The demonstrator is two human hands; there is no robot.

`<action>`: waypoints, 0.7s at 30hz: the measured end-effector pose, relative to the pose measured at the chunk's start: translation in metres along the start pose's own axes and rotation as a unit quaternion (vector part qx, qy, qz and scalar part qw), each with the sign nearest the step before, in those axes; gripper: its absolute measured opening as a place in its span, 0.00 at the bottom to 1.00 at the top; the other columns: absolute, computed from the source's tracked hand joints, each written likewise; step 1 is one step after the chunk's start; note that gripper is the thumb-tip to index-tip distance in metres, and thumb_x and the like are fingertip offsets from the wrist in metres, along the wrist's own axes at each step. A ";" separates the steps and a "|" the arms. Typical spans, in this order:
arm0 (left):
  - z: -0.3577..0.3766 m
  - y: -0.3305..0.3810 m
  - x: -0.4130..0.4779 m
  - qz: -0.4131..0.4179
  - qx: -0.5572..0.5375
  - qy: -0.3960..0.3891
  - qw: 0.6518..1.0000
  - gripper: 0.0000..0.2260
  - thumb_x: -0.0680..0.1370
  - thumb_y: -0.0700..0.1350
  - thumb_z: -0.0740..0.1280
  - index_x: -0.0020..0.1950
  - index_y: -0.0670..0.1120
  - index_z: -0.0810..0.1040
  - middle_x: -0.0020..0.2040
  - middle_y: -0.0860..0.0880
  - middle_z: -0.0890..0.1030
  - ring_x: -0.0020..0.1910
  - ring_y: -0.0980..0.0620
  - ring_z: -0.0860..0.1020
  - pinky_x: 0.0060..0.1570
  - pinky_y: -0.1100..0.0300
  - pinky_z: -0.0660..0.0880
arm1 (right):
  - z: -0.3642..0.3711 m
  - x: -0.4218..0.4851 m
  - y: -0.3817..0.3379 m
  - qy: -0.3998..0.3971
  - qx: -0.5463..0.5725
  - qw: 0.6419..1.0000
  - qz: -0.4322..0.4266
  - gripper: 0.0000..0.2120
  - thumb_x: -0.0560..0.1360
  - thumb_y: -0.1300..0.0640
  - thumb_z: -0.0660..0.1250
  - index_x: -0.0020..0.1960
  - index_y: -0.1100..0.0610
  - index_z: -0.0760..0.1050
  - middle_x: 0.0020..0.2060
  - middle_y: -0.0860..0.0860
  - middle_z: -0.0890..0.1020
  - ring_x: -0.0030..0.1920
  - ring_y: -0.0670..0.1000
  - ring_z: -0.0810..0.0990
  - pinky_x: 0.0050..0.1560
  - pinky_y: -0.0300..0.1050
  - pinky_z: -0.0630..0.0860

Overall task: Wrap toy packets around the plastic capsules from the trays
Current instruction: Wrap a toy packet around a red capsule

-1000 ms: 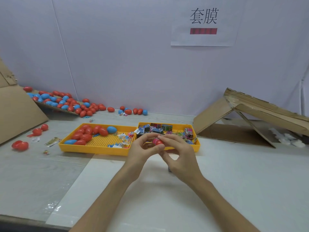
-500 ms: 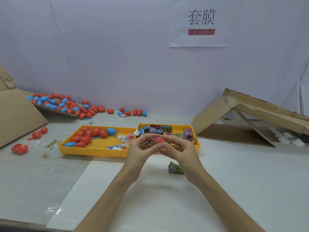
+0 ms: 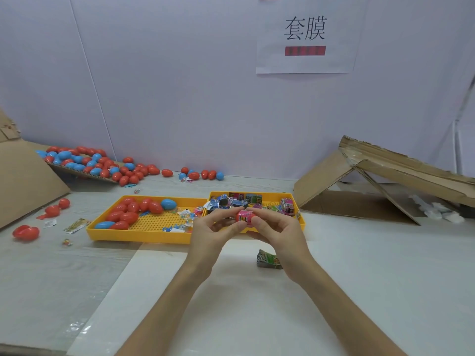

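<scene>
Pale tabletop (image 3: pixel 359 291), white wall (image 3: pixel 180 86) with paper sign (image 3: pixel 304 37) behind the yellow trays (image 3: pixel 138 235), left hand (image 3: pixel 210 235) and right hand (image 3: pixel 280 235) jointly pinching a packet-wrapped capsule (image 3: pixel 245 217) before them, cardboard (image 3: pixel 385 176) to their right

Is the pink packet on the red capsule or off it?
On: the pink packet wraps the red capsule, pinched by the left hand and right hand.

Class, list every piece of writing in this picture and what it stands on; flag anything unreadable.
"套膜": white paper sheet on the wall.
Red bar beneath it: blurred, unreadable.
Toy packets in the right tray, pink packet on the held capsule, loose packet on the table: print too small to read.
</scene>
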State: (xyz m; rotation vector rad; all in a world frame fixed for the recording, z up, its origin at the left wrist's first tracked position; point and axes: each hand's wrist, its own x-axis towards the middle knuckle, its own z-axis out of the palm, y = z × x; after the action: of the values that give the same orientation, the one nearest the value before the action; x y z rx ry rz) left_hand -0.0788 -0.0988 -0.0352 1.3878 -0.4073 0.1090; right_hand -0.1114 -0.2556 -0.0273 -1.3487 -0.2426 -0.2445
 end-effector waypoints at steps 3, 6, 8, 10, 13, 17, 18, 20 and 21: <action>-0.001 0.000 0.000 0.002 0.007 -0.002 1.000 0.12 0.68 0.47 0.77 0.50 0.58 0.87 0.48 0.49 0.86 0.48 0.54 0.83 0.49 0.63 0.79 | -0.001 0.000 0.001 0.002 0.004 1.000 -0.005 0.09 0.72 0.56 0.72 0.50 0.46 0.87 0.51 0.51 0.87 0.55 0.52 0.85 0.50 0.41 0.82; -0.001 0.000 0.000 0.005 0.011 -0.001 1.000 0.14 0.68 0.46 0.77 0.52 0.56 0.87 0.49 0.47 0.86 0.48 0.53 0.83 0.50 0.62 0.80 | -0.002 0.000 0.001 0.004 -0.001 1.000 -0.006 0.10 0.72 0.56 0.72 0.50 0.47 0.87 0.51 0.51 0.87 0.55 0.52 0.85 0.51 0.41 0.82; -0.001 0.000 0.000 0.007 0.013 -0.002 1.000 0.14 0.68 0.46 0.77 0.52 0.56 0.87 0.49 0.46 0.86 0.48 0.52 0.83 0.50 0.61 0.80 | -0.004 0.001 0.003 0.004 -0.005 1.000 -0.005 0.11 0.72 0.57 0.72 0.53 0.50 0.86 0.52 0.51 0.87 0.56 0.53 0.85 0.52 0.42 0.82; -0.001 0.000 0.000 0.009 0.013 -0.003 1.000 0.14 0.68 0.46 0.77 0.53 0.55 0.87 0.49 0.45 0.86 0.48 0.52 0.82 0.51 0.61 0.80 | -0.005 0.001 0.003 0.007 -0.006 1.000 -0.002 0.12 0.72 0.57 0.72 0.55 0.53 0.85 0.52 0.52 0.87 0.56 0.53 0.85 0.52 0.42 0.82; 0.000 0.001 -0.001 0.002 0.002 -0.008 1.000 0.15 0.68 0.44 0.76 0.53 0.55 0.87 0.50 0.42 0.85 0.48 0.50 0.83 0.51 0.61 0.80 | -0.006 0.003 0.004 0.024 0.011 0.999 0.020 0.13 0.73 0.55 0.71 0.55 0.57 0.85 0.51 0.53 0.87 0.55 0.53 0.85 0.51 0.42 0.82; 0.002 0.002 -0.002 -0.005 -0.016 -0.022 1.000 0.15 0.68 0.43 0.76 0.53 0.57 0.87 0.52 0.41 0.85 0.47 0.51 0.83 0.51 0.61 0.80 | -0.008 0.005 0.001 0.018 0.055 0.996 0.068 0.13 0.78 0.56 0.67 0.58 0.62 0.82 0.51 0.59 0.86 0.53 0.57 0.86 0.50 0.44 0.82; 0.002 0.003 -0.002 -0.004 -0.009 -0.023 1.000 0.15 0.68 0.44 0.76 0.53 0.58 0.87 0.51 0.42 0.85 0.47 0.52 0.83 0.50 0.62 0.79 | -0.008 0.006 0.001 0.019 0.055 0.996 0.072 0.12 0.79 0.58 0.66 0.59 0.61 0.82 0.51 0.59 0.86 0.52 0.57 0.86 0.49 0.44 0.82; 0.002 0.003 -0.002 0.002 0.003 -0.023 1.000 0.15 0.68 0.46 0.76 0.53 0.58 0.87 0.51 0.43 0.85 0.47 0.51 0.83 0.50 0.61 0.80 | -0.008 0.006 0.000 0.022 0.046 0.996 0.078 0.10 0.80 0.58 0.65 0.58 0.58 0.82 0.50 0.59 0.86 0.50 0.58 0.87 0.48 0.44 0.82; 0.002 0.003 -0.003 0.004 0.009 -0.022 1.000 0.14 0.68 0.47 0.76 0.53 0.59 0.87 0.51 0.44 0.85 0.47 0.51 0.83 0.50 0.60 0.80 | -0.008 0.005 0.000 0.018 0.044 0.995 0.083 0.10 0.81 0.57 0.65 0.57 0.57 0.82 0.49 0.58 0.87 0.49 0.57 0.87 0.47 0.44 0.82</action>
State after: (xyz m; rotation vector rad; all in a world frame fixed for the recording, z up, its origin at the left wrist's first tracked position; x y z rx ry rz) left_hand -0.0826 -0.0997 -0.0328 1.4085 -0.4508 0.0892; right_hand -0.1061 -0.2636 -0.0271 -1.2685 -0.1083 -0.1169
